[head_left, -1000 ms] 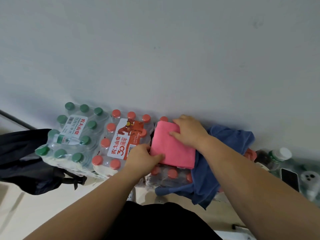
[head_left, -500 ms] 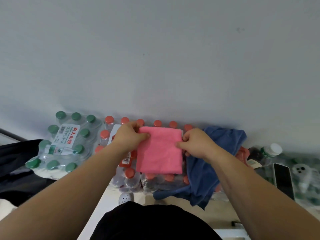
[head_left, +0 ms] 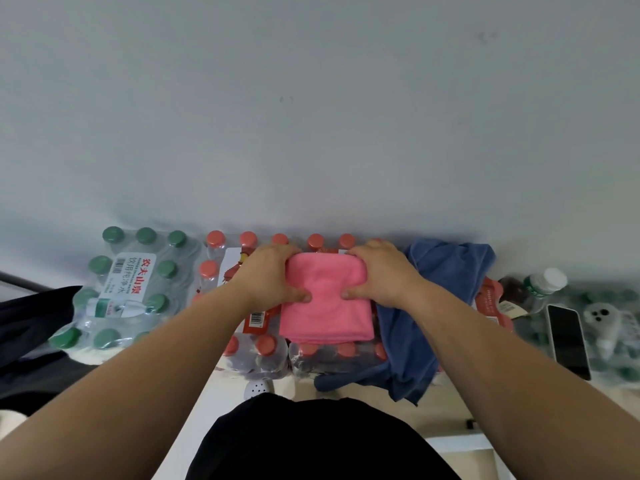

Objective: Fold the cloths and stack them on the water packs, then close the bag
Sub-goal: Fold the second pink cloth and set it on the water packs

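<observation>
A folded pink cloth [head_left: 325, 317] lies on top of the red-capped water packs [head_left: 263, 351] against the wall. My left hand [head_left: 273, 275] grips its far left corner, thumb on top. My right hand [head_left: 381, 271] grips the far right corner the same way, and the far edge bunches up between them. An unfolded blue cloth [head_left: 433, 306] is draped over the packs just right of the pink one. A green-capped water pack [head_left: 128, 285] stands at the left. The black bag [head_left: 31, 323] sits at the far left edge, partly out of view.
A grey wall rises right behind the packs. At the right lie a phone [head_left: 568, 341], a white-capped bottle [head_left: 543, 285] and more green-capped bottles [head_left: 616, 341]. A white perforated object [head_left: 258, 389] sits on the floor below the packs. My black-clothed body fills the bottom centre.
Both hands moved to the pink cloth's far corners and now curl round its far edge, bunching it. The cloth sits more squarely on the red-capped packs.
</observation>
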